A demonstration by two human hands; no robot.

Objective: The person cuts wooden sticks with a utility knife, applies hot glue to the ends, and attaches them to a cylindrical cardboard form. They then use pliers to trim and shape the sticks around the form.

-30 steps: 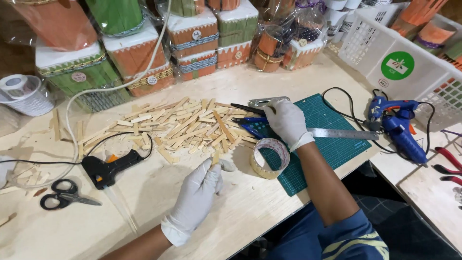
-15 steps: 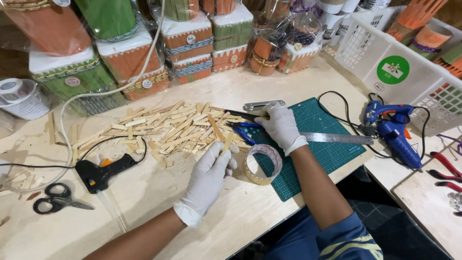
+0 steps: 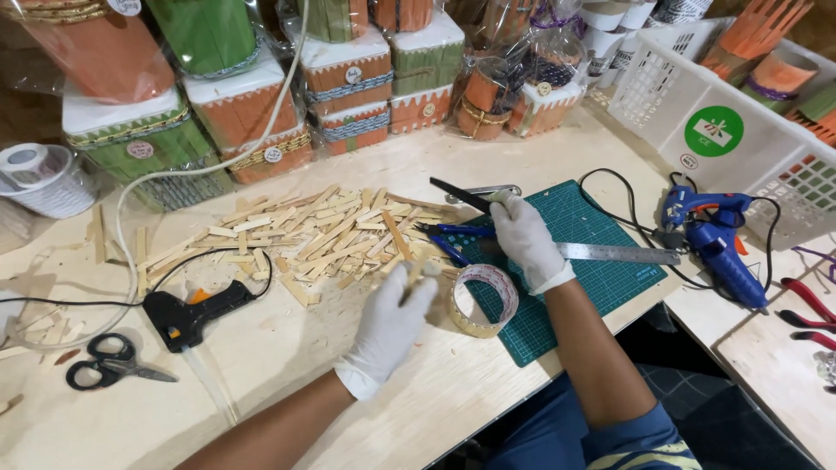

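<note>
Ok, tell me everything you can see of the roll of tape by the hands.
The tape roll is a wide ring of clear tape on a tan core. It lies tilted, straddling the near left edge of the green cutting mat and the wooden table. The gloved left hand is just beside it; whether they touch, I cannot tell.

A single head-worn camera looks steeply down at close range onto the table [image 3: 261, 418], facing the boxes stacked along the frame's top.
</note>
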